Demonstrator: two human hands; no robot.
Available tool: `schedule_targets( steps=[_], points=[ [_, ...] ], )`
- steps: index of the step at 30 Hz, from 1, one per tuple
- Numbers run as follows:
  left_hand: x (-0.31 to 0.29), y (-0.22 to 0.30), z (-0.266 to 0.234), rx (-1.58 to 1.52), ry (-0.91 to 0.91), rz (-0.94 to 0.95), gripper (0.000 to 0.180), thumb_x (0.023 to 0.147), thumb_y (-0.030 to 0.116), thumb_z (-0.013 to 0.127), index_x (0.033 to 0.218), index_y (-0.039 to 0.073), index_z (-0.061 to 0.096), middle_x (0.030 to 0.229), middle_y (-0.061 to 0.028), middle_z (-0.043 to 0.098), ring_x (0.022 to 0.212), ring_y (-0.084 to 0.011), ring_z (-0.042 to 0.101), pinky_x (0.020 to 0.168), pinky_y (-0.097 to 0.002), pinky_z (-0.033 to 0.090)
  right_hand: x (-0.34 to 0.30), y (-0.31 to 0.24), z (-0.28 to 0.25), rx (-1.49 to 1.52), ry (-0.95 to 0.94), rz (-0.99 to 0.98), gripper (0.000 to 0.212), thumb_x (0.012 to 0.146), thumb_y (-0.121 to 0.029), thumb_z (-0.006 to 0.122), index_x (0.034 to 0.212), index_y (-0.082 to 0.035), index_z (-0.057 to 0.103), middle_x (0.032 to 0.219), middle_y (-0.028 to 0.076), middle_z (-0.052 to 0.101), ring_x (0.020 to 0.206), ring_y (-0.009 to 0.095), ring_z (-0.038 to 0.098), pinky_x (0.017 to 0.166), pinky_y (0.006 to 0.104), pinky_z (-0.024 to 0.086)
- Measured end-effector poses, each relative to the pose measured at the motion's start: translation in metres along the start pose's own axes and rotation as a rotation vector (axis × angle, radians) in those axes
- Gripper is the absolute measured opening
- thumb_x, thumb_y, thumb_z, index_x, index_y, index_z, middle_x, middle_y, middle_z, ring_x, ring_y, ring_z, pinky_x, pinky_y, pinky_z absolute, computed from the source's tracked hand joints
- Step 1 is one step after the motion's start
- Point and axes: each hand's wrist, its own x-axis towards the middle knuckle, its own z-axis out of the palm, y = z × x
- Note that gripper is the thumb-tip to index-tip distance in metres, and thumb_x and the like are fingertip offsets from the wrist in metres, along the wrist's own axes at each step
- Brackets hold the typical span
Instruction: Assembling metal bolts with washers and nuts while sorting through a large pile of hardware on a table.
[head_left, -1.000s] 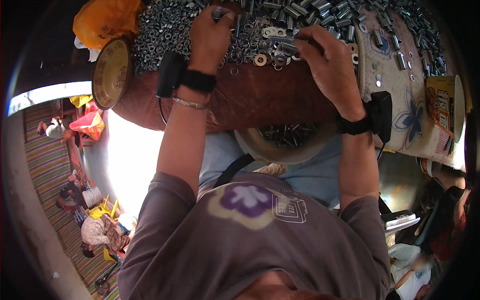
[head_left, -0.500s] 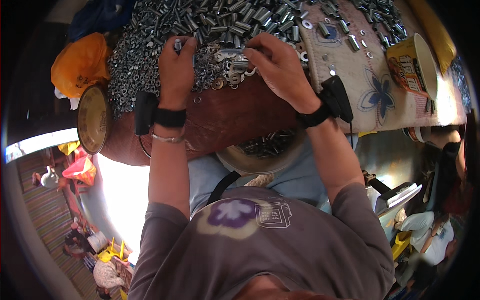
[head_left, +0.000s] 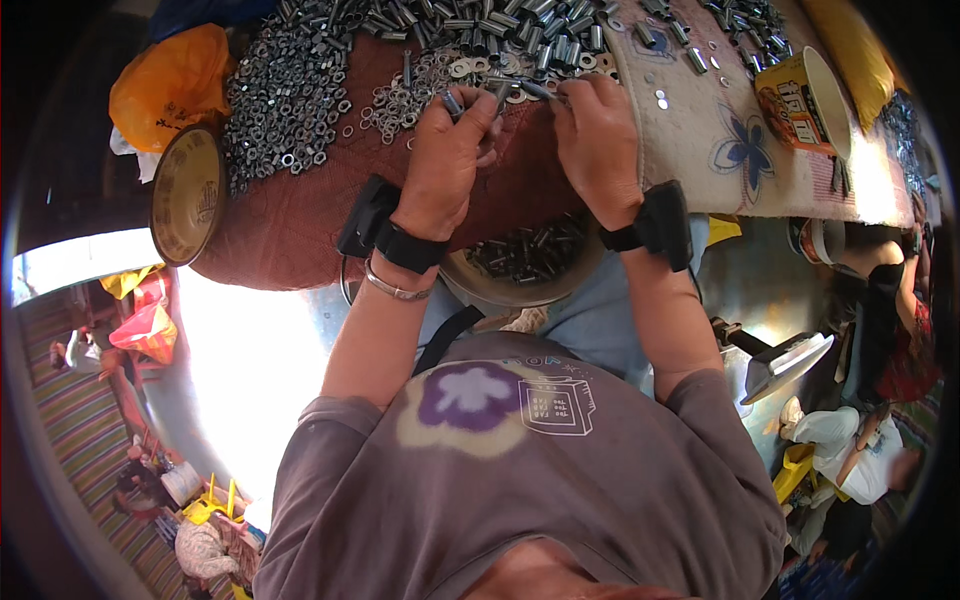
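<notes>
My left hand [head_left: 450,165] is closed on metal parts; a short grey cylinder [head_left: 453,103] shows between its fingers. Beside the thumb a metal sleeve [head_left: 501,94] points toward the other hand. A slim grey metal rod [head_left: 538,90], likely a bolt, is pinched in my right hand [head_left: 600,145], its end close to that sleeve. Whether the two touch I cannot tell. Loose ring washers [head_left: 395,108] lie on the red-brown cloth [head_left: 290,225] just beyond the hands. Flat washers [head_left: 470,67] and a heap of metal sleeves [head_left: 545,40] are farther back.
Hex nuts [head_left: 285,100] are heaped at left, by a tilted bowl [head_left: 188,195] and an orange plastic bag [head_left: 170,88]. A basin [head_left: 480,290] of dark bolts sits at my lap. On the pale patterned mat [head_left: 690,170], a paper tub [head_left: 800,105] stands right. People sit in the background.
My left hand has come from the nut heap rightward and nearer to me, beside my right hand. My right hand has shifted slightly right, and the rod now points at the left hand's sleeve.
</notes>
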Motion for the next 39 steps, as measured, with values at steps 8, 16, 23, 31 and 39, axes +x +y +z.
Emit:
schedule_targets(
  steps=[8, 16, 23, 31, 39],
  points=[
    [-0.029, -0.003, 0.032, 0.105, -0.030, -0.103, 0.011, 0.091, 0.017, 0.056, 0.097, 0.008, 0.055, 0.074, 0.0059, 0.051, 0.061, -0.0025, 0.042, 0.055, -0.0187, 0.034, 0.005, -0.033, -0.056, 0.685, -0.267, 0.289, 0.014, 0.082, -0.011, 0.061, 0.089, 0.001, 0.062, 0.079, 0.017, 0.062, 0.070, 0.029, 0.061, 0.063, 0.0340, 0.047],
    [-0.054, -0.014, 0.023, 0.058, -0.083, -0.171, 0.009, 0.092, 0.016, 0.053, 0.092, 0.006, 0.053, 0.074, 0.0027, 0.050, 0.058, -0.0038, 0.037, 0.054, -0.0195, 0.032, 0.013, 0.033, -0.135, 0.538, 0.129, 0.469, 0.011, 0.085, -0.011, 0.058, 0.085, -0.001, 0.062, 0.069, 0.005, 0.061, 0.063, 0.010, 0.057, 0.057, 0.0255, 0.044],
    [-0.077, -0.036, 0.008, -0.066, -0.114, -0.296, 0.014, 0.092, 0.020, 0.054, 0.087, 0.008, 0.051, 0.067, 0.0046, 0.044, 0.055, -0.0031, 0.034, 0.049, -0.0195, 0.029, 0.043, 0.193, -0.200, -0.326, 0.320, 0.299, 0.024, 0.086, -0.016, 0.059, 0.104, -0.001, 0.061, 0.088, 0.015, 0.067, 0.079, 0.022, 0.065, 0.071, 0.0297, 0.049],
    [-0.092, -0.047, -0.006, -0.078, -0.149, -0.385, 0.017, 0.093, 0.022, 0.052, 0.083, 0.008, 0.051, 0.067, 0.0044, 0.044, 0.055, -0.0029, 0.035, 0.049, -0.0189, 0.029, 0.009, 0.090, -0.131, 0.167, 0.085, 0.376, 0.023, 0.085, -0.015, 0.056, 0.103, -0.002, 0.062, 0.090, 0.018, 0.066, 0.084, 0.031, 0.064, 0.075, 0.0358, 0.048],
    [-0.097, -0.053, -0.019, -0.070, -0.148, -0.397, 0.011, 0.092, 0.018, 0.051, 0.088, 0.007, 0.053, 0.071, 0.0018, 0.048, 0.061, -0.0049, 0.038, 0.056, -0.0204, 0.034, 0.030, 0.134, -0.071, -0.086, -0.076, 0.399, 0.027, 0.082, -0.022, 0.056, 0.098, -0.002, 0.063, 0.090, 0.021, 0.064, 0.088, 0.037, 0.060, 0.078, 0.0426, 0.047]
  ],
)
